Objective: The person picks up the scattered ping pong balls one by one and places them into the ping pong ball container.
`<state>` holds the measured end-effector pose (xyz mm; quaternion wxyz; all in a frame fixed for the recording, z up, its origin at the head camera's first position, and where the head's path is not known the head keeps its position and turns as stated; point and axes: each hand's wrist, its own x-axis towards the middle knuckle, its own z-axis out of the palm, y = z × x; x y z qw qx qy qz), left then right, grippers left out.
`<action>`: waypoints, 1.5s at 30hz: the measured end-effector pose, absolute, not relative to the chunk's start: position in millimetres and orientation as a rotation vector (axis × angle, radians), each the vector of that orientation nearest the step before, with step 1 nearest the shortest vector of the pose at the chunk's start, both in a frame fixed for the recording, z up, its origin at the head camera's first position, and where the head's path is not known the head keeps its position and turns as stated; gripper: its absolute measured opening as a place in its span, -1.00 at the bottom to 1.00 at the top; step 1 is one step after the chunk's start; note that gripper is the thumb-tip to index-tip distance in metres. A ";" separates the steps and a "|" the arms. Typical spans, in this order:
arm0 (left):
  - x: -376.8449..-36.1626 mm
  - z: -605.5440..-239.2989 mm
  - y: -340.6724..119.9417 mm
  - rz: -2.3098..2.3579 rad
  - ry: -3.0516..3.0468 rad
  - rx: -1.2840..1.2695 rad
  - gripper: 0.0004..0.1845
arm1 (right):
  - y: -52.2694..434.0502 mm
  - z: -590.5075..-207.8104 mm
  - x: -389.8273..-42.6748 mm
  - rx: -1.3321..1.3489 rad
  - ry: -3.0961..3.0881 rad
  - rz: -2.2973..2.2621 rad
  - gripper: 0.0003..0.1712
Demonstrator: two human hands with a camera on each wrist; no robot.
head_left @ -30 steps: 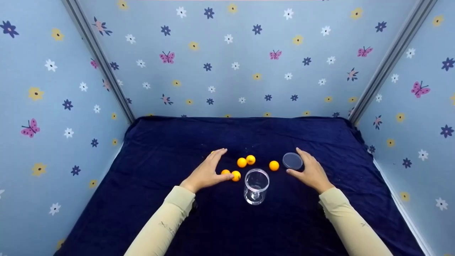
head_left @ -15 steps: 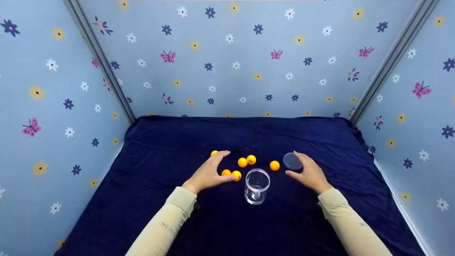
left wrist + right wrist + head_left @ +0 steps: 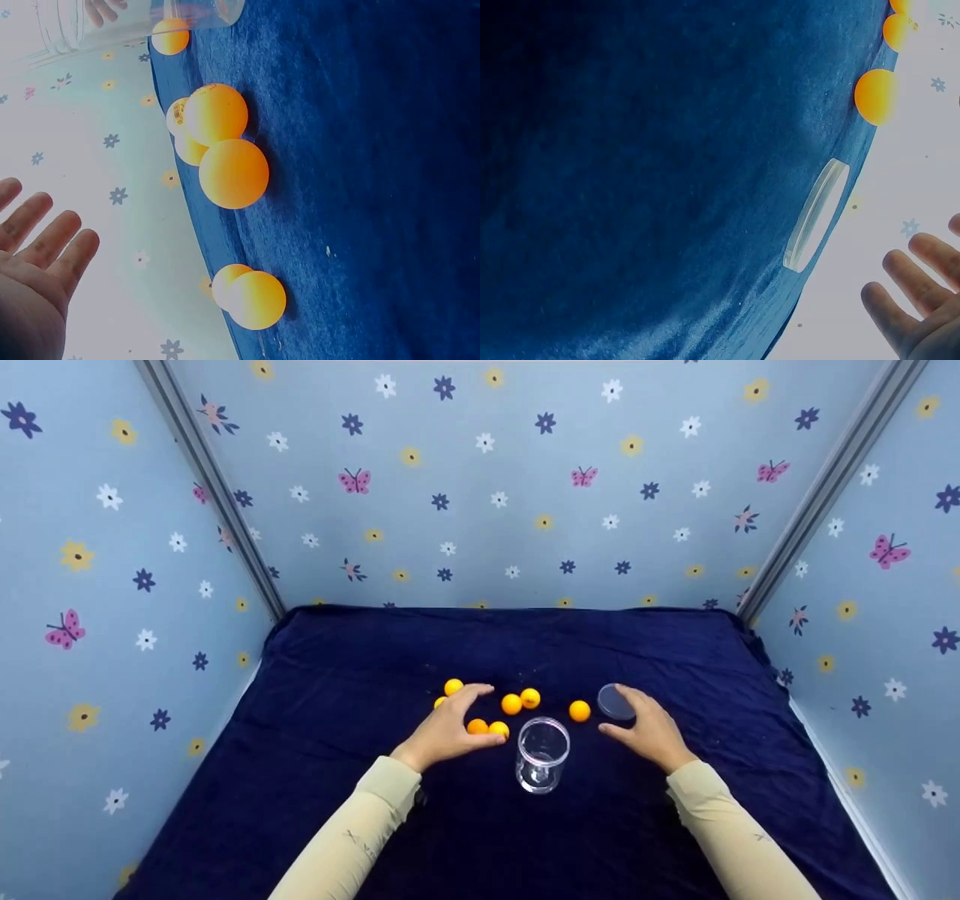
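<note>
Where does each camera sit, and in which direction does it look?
Head: high, looking forward and down at the clear jar, orange balls, both sleeves and hands.
Left wrist: low by the blue cloth, facing balls; left hand fingers show.
Right wrist: low, facing the clear lid; right hand fingers show.
Shared: wrist views both show balls and cloth.

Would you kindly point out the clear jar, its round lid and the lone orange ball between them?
clear jar (image 3: 541, 754), head view, side wall.
round lid (image 3: 614, 701), head view, flat top.
lone orange ball (image 3: 579, 710), head view, centre.
</note>
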<state>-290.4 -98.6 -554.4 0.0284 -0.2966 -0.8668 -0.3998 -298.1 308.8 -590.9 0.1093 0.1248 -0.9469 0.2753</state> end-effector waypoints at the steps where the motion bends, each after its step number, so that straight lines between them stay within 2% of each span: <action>1: -289.8 -554.7 -97.7 -1.243 -2.674 -0.917 -0.03 | 308.4 -591.3 -298.0 0.370 -2.782 0.810 -0.02; 45: -281.4 -572.4 -58.8 -1.539 -2.614 -1.108 -0.01 | 290.4 -601.4 -304.1 0.438 -2.766 0.972 -0.14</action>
